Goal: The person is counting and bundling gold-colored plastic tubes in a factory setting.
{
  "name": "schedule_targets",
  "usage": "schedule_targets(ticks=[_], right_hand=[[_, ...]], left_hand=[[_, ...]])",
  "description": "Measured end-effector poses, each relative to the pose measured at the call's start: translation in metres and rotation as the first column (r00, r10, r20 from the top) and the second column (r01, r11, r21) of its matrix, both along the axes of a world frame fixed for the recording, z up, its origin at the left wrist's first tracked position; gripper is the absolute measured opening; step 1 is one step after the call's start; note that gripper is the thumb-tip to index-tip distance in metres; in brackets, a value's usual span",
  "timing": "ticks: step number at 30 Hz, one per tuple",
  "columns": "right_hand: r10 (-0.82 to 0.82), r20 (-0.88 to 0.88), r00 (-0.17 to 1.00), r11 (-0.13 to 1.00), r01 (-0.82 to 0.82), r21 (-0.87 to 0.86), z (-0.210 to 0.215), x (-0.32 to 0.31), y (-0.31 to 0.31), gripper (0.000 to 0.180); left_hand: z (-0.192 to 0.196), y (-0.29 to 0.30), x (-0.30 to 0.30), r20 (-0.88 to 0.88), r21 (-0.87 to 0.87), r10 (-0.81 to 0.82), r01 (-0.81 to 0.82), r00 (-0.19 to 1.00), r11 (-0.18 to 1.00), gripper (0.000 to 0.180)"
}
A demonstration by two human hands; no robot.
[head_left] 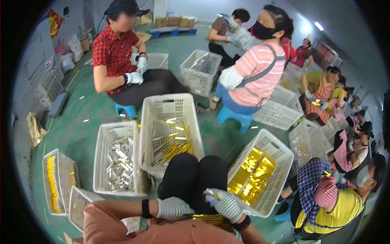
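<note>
My left hand (174, 208), in a white striped glove, lies low across my lap with its fingertips hidden. Beside it, a bundle of shiny gold strips (209, 220) rests against my body. My right hand (226, 205), gloved alike, is raised at my right knee, its fingers curled together. Something small and yellowish shows at those fingertips, too small to name. Beyond my knees stands a white crate (198, 140) holding loose gold strips (175, 152). Right of my knees, another white crate (286, 152) holds stacked flat gold pieces (252, 175).
A crate (97, 162) of small silver pieces (120, 162) stands left of the middle one. Farther left, a narrow crate (70, 160) holds a row of gold-topped pieces (55, 183). Co-workers sit on blue stools (236, 118) ahead and to the right among more crates (280, 106).
</note>
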State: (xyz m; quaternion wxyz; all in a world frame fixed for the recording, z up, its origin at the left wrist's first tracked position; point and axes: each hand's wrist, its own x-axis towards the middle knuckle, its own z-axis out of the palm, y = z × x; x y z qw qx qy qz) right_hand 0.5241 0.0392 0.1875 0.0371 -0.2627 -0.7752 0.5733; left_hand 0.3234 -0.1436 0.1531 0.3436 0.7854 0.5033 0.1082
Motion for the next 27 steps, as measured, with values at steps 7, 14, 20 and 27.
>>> schedule_targets(ticks=[7, 14, 20, 27], right_hand=[[-0.015, -0.015, 1.000, 0.881, 0.020, 0.473, -0.004, -0.014, 0.009, 0.033], [0.027, -0.124, 0.992, 0.913, 0.026, 0.407, -0.014, -0.010, 0.010, 0.029], [0.111, -0.076, 0.991, 0.944, -0.082, 0.319, -0.007, -0.003, 0.013, 0.030], [0.334, 0.104, 0.937, 0.852, -0.348, 0.390, 0.026, -0.001, 0.000, 0.033]], left_hand=[[-0.016, 0.024, -0.013, -0.011, -0.075, -0.029, 0.028, 1.000, 0.997, 0.028], [0.018, 0.026, -0.010, 0.020, -0.187, 0.035, -0.030, 0.999, 0.982, 0.032], [0.024, 0.024, -0.006, -0.031, -0.117, -0.017, 0.013, 0.999, 0.993, 0.026], [0.053, 0.035, -0.018, -0.031, 0.173, 0.215, -0.206, 0.976, 0.963, 0.023]])
